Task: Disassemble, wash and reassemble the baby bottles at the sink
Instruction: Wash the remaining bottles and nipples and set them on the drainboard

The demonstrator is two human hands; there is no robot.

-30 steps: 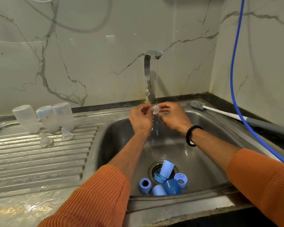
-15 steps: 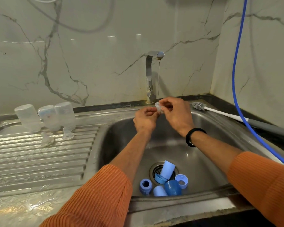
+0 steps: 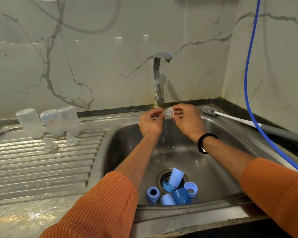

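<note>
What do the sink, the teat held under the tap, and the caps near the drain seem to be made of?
Sink: brushed stainless steel, judging by its grey metallic sheen. Teat: probably clear silicone, see-through and soft-looking. Caps: likely matte blue plastic, opaque and evenly coloured.

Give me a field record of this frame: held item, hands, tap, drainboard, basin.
held: clear silicone nipple
left hand: pinches the nipple
right hand: pinches the nipple
tap: thin stream running
drainboard: three inverted clear bottles, two nipples
basin: blue caps and collar rings at the drain
sink rim: bottle brush
</note>
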